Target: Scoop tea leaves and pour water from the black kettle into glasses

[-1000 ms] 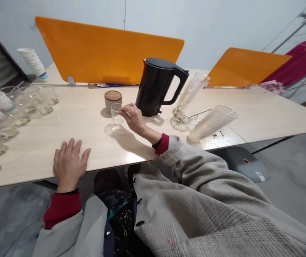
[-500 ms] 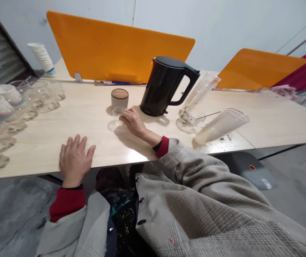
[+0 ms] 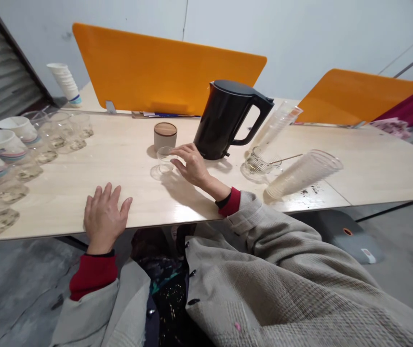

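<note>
A small clear cup (image 3: 165,161) stands upright on the table in front of a canister with a wooden lid (image 3: 165,137). My right hand (image 3: 193,166) is just to the right of the cup, thumb and fingers apart, with the fingertips close to its rim; whether they still touch it I cannot tell. Flat on the table near the front edge rests my left hand (image 3: 105,214), fingers spread and holding nothing. Behind my right hand stands a black electric kettle (image 3: 224,120), its handle turned to the right.
Clear cups with dark bits in them (image 3: 11,190) and paper cups (image 3: 2,144) crowd the left end. To the right are a ribbed glass bowl (image 3: 259,164) with a thin stick and a lying stack of clear cups (image 3: 303,174). Orange dividers (image 3: 170,67) line the back.
My right hand has loosened its pinch on the small cup, and its fingers have opened. My left hand stays flat on the table. The view has shifted slightly.
</note>
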`<state>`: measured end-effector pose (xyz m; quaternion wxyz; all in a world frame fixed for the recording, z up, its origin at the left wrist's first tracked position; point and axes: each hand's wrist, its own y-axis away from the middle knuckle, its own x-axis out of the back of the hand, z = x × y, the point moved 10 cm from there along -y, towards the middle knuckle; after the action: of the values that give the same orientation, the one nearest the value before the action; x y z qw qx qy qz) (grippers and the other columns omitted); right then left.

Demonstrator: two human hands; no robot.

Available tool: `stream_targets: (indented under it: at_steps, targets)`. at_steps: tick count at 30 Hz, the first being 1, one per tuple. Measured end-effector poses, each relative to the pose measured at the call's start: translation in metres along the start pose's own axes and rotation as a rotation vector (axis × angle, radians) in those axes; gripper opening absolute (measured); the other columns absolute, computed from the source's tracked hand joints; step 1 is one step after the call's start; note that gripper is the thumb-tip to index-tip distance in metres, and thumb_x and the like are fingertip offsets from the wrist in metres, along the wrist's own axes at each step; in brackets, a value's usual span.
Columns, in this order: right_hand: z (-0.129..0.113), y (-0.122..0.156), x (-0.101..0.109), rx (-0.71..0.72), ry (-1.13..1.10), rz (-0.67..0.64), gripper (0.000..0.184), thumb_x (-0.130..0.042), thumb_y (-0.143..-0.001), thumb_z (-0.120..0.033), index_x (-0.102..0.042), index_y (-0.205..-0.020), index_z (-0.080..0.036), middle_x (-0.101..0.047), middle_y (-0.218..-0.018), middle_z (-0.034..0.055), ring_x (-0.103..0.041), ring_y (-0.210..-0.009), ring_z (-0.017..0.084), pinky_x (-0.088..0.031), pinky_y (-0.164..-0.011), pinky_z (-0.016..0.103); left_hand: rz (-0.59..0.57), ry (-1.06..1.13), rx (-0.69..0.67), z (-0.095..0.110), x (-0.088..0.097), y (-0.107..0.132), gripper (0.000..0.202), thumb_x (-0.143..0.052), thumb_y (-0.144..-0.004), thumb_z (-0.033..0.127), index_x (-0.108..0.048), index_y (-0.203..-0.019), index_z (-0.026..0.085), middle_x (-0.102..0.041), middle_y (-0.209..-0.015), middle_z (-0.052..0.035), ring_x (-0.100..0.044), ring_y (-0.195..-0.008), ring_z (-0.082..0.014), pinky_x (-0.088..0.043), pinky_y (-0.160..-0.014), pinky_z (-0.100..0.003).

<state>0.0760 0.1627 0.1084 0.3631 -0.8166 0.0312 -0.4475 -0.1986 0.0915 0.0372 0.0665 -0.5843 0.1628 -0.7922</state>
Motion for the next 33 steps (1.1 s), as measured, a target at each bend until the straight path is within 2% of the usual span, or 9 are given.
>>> stream_targets:
  at_steps: [4, 7, 10, 13, 15, 18, 22, 28, 33]
  targets:
    - [0.025, -0.015, 0.027, -0.094, 0.050, 0.098, 0.047, -0.054, -0.111, -0.058, -0.079, -0.130, -0.023, -0.080, -0.130, 0.0132, -0.065, -0.123, 0.033, -0.050, -0.117, 0.055, 0.001, 0.013, 0.007, 0.001, 0.000, 0.001, 0.067, -0.040, -0.109, 0.053, -0.068, -0.152, 0.009, -0.056, -0.169, -0.0242, -0.042, -0.162, -0.0467, -0.030, -0.134, -0.068]
    - [0.049, -0.038, 0.032, -0.173, 0.046, 0.131, 0.063, -0.046, -0.109, -0.072, -0.073, -0.142, -0.025, -0.075, -0.143, 0.0135, -0.067, -0.129, 0.034, -0.050, -0.120, 0.056, -0.001, 0.016, 0.014, 0.001, 0.001, 0.001, 0.067, -0.041, -0.109, 0.052, -0.068, -0.152, 0.008, -0.055, -0.169, -0.0249, -0.042, -0.163, -0.0472, -0.030, -0.134, -0.067]
    - [0.070, -0.066, 0.016, -0.244, 0.017, 0.069, 0.081, -0.046, -0.104, -0.083, -0.064, -0.155, -0.024, -0.066, -0.159, 0.0159, -0.062, -0.143, 0.036, -0.047, -0.125, 0.057, -0.001, 0.007, 0.010, 0.002, 0.002, 0.001, 0.068, -0.040, -0.109, 0.052, -0.067, -0.152, 0.007, -0.055, -0.169, -0.0252, -0.043, -0.162, -0.0478, -0.030, -0.134, -0.067]
    - [0.081, -0.092, -0.012, -0.291, -0.002, -0.041, 0.091, -0.053, -0.098, -0.088, -0.058, -0.161, -0.023, -0.057, -0.168, 0.0166, -0.049, -0.159, 0.039, -0.038, -0.133, 0.060, 0.006, -0.003, 0.009, 0.003, 0.003, 0.001, 0.069, -0.039, -0.109, 0.053, -0.068, -0.152, 0.007, -0.056, -0.169, -0.0245, -0.044, -0.162, -0.0472, -0.031, -0.134, -0.066]
    - [0.087, -0.104, -0.031, -0.330, -0.003, -0.118, 0.094, -0.061, -0.095, -0.084, -0.056, -0.164, -0.021, -0.054, -0.170, 0.0177, -0.044, -0.163, 0.040, -0.034, -0.135, 0.062, 0.005, 0.001, 0.008, 0.002, 0.002, 0.002, 0.068, -0.039, -0.109, 0.053, -0.068, -0.151, 0.008, -0.057, -0.168, -0.0244, -0.044, -0.162, -0.0465, -0.031, -0.134, -0.066]
    - [0.095, -0.113, -0.056, -0.389, -0.002, -0.205, 0.098, -0.075, -0.087, -0.073, -0.053, -0.166, -0.019, -0.052, -0.171, 0.0201, -0.046, -0.160, 0.042, -0.038, -0.133, 0.063, 0.007, 0.015, 0.018, 0.000, 0.001, 0.003, 0.067, -0.041, -0.109, 0.054, -0.068, -0.152, 0.011, -0.057, -0.169, -0.0222, -0.043, -0.163, -0.0441, -0.030, -0.135, -0.064]
    - [0.098, -0.115, -0.067, -0.387, 0.012, -0.176, 0.096, -0.084, -0.080, -0.057, -0.056, -0.163, -0.018, -0.054, -0.165, 0.0203, -0.055, -0.151, 0.042, -0.046, -0.127, 0.058, 0.022, 0.026, 0.024, -0.001, 0.000, 0.004, 0.063, -0.043, -0.109, 0.053, -0.068, -0.152, 0.014, -0.057, -0.169, -0.0200, -0.043, -0.164, -0.0422, -0.028, -0.136, -0.062]
    - [0.109, -0.110, -0.045, -0.390, 0.030, -0.020, 0.077, -0.082, -0.087, -0.048, -0.062, -0.154, -0.015, -0.061, -0.151, 0.0227, -0.059, -0.141, 0.042, -0.050, -0.122, 0.061, 0.019, 0.046, 0.015, -0.001, 0.001, 0.004, 0.063, -0.043, -0.108, 0.054, -0.069, -0.151, 0.015, -0.058, -0.168, -0.0205, -0.043, -0.163, -0.0437, -0.030, -0.134, -0.065]
    - [0.084, -0.099, 0.022, -0.183, 0.027, 0.126, 0.074, -0.076, -0.095, -0.059, -0.058, -0.157, -0.023, -0.055, -0.154, 0.0196, -0.051, -0.150, 0.045, -0.043, -0.127, 0.072, 0.027, 0.079, 0.033, -0.002, 0.002, 0.003, 0.061, -0.045, -0.108, 0.054, -0.069, -0.152, 0.020, -0.059, -0.169, -0.0159, -0.042, -0.164, -0.0413, -0.028, -0.136, -0.063]
